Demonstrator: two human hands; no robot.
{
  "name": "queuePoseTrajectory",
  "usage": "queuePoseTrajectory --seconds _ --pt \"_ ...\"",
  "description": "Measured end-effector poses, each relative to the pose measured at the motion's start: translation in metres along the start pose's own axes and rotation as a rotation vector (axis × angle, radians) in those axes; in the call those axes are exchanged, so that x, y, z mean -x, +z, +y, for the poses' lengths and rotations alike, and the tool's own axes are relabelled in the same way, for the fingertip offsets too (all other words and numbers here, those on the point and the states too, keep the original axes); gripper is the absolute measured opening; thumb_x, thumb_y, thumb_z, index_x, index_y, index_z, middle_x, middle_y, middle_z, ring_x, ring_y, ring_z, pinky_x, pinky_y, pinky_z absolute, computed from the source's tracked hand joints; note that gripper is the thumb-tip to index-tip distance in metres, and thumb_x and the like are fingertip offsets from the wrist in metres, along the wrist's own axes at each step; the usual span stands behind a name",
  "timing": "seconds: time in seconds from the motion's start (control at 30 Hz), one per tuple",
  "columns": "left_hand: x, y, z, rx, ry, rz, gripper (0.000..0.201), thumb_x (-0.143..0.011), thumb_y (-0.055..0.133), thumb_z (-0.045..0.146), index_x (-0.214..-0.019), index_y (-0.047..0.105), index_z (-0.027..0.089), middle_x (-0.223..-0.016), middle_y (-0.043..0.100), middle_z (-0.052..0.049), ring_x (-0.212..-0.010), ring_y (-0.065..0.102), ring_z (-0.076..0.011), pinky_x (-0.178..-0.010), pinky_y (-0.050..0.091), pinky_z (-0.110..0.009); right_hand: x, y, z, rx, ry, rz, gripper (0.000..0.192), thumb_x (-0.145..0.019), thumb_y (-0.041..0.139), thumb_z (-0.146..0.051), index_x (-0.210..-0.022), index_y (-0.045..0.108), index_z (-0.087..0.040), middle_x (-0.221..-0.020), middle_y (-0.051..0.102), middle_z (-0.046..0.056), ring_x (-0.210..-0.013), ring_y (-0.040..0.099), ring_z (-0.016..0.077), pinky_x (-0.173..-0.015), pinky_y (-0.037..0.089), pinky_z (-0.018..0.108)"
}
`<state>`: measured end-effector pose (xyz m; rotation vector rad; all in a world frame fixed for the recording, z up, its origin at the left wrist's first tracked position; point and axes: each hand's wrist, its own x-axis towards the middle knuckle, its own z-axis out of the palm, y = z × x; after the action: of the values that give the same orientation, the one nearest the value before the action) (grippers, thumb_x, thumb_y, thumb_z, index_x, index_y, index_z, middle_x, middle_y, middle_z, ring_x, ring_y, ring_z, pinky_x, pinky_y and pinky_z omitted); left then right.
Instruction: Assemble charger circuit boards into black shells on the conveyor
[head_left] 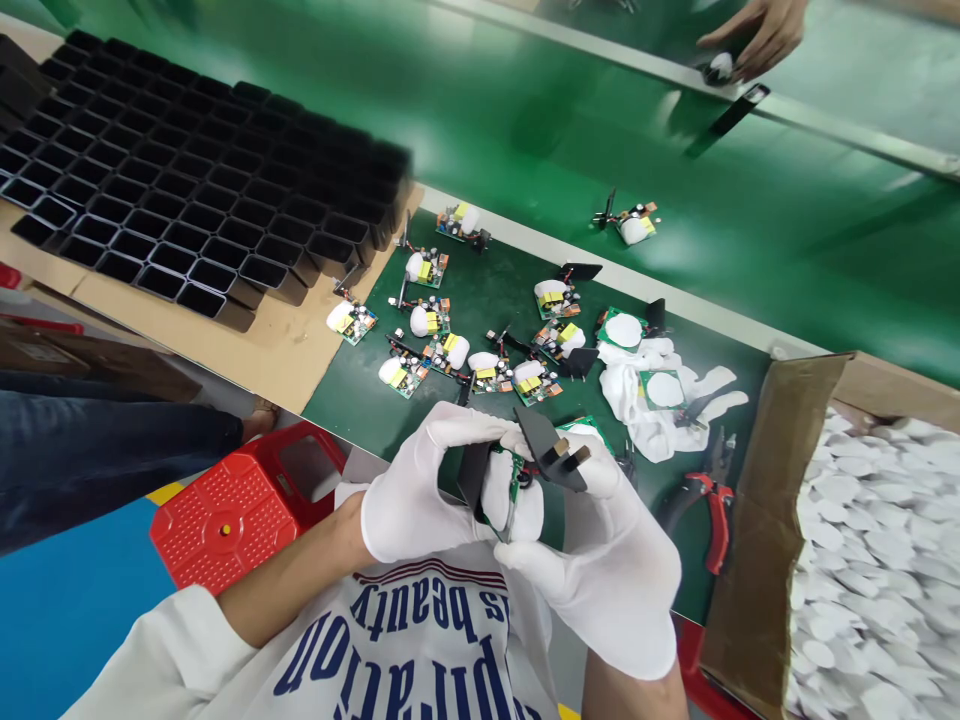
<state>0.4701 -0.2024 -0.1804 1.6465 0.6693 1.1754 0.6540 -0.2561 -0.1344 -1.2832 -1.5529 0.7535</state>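
White fabric glove on left hand (411,497), white fabric glove on right hand (611,570), white long-sleeve shirt (420,650) with navy lettering, red stripes

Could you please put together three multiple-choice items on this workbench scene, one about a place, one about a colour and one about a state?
1. Where do the red-handled pliers lie?
A. on the green mat beside the cardboard box of white pads
B. on the black tray
C. on the red stool

2. What colour are the gloves on the left hand and the right hand?
A. blue
B. white
C. black

3. How is the small green circuit board at the person's chest?
A. lying alone on the mat
B. held between both gloved hands with a black plate
C. set in the black tray

Answers: 1 A, the pliers rest on the mat next to the box. 2 B, both gloves are white. 3 B, both hands grip it together.
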Motion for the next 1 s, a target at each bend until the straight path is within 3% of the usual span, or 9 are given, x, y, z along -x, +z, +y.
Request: queuePoseTrajectory --seconds 0.3,0.5,0.6,0.7,0.77,0.9,1.0 --pt "0.007 0.002 -0.006 -0.031 -0.084 0.035 0.097 -0.063 0.11 0.038 -0.146 0.059 0.037 -0.128 0.072 -0.009 -0.107 0.079 -0.0332 -0.087 0.071 -0.047 -0.006 0.006 0.0 0.127 -0.011 -0.023 0.051 -0.084 0.09 -0.027 -0.13 0.066 -0.031 -0.132 0.072 0.009 -0.118 0.073 0.0331 -0.098 0.065 0.051" --pt "0.008 0.003 -0.007 0.003 -0.084 0.038 0.097 -0.065 0.109 0.036 -0.147 0.058 0.038 -0.13 0.07 -0.01 -0.112 0.078 -0.0338 -0.091 0.07 -0.047 -0.008 0.01 0.001 0.085 0.003 -0.026 0.045 -0.085 0.088 -0.025 -0.124 0.066 -0.032 -0.129 0.071 0.006 -0.12 0.071 0.0304 -0.102 0.063 0.049" --pt "0.008 0.003 -0.006 0.039 -0.106 0.051 0.091 -0.068 0.108 0.037 -0.146 0.061 0.036 -0.13 0.07 -0.009 -0.113 0.077 -0.0329 -0.093 0.069 -0.047 -0.009 0.008 0.003 0.026 0.024 -0.039 0.056 -0.087 0.088 -0.033 -0.138 0.065 -0.033 -0.137 0.07 0.008 -0.126 0.07 0.0328 -0.106 0.061 0.051" --pt "0.007 0.002 -0.007 0.034 -0.118 0.077 0.086 -0.07 0.107 0.041 -0.144 0.063 0.033 -0.127 0.073 -0.01 -0.113 0.075 -0.0319 -0.095 0.067 -0.048 -0.009 0.002 0.004 -0.049 0.061 -0.059 0.055 -0.095 0.082 -0.053 -0.143 0.067 -0.031 -0.138 0.072 0.01 -0.125 0.071 0.0356 -0.103 0.062 0.054" --pt "0.007 0.001 -0.01 0.012 -0.121 0.081 0.083 -0.073 0.105 0.044 -0.143 0.063 0.031 -0.127 0.074 -0.01 -0.113 0.074 -0.0307 -0.097 0.066 -0.048 -0.008 -0.003 0.005 -0.036 0.09 -0.011 0.049 -0.1 0.076 -0.057 -0.14 0.072 -0.03 -0.132 0.076 0.01 -0.119 0.073 0.0345 -0.099 0.062 0.052" --pt "0.008 -0.003 -0.017 0.017 -0.097 0.079 0.082 -0.076 0.103 0.046 -0.144 0.061 0.03 -0.13 0.072 -0.011 -0.116 0.073 -0.0288 -0.097 0.064 -0.044 -0.013 -0.021 0.012 0.065 0.118 0.163 0.03 -0.107 0.069 -0.048 -0.127 0.081 -0.029 -0.121 0.081 0.008 -0.114 0.074 0.0307 -0.1 0.059 0.048" --pt "0.01 -0.004 -0.017 0.051 -0.098 0.099 0.085 -0.076 0.103 0.048 -0.146 0.058 0.028 -0.132 0.069 -0.012 -0.118 0.073 -0.0287 -0.099 0.063 -0.044 -0.045 -0.041 0.032 0.273 0.152 0.232 0.028 -0.106 0.068 -0.048 -0.12 0.084 -0.03 -0.122 0.082 0.007 -0.117 0.075 0.0311 -0.102 0.059 0.048"
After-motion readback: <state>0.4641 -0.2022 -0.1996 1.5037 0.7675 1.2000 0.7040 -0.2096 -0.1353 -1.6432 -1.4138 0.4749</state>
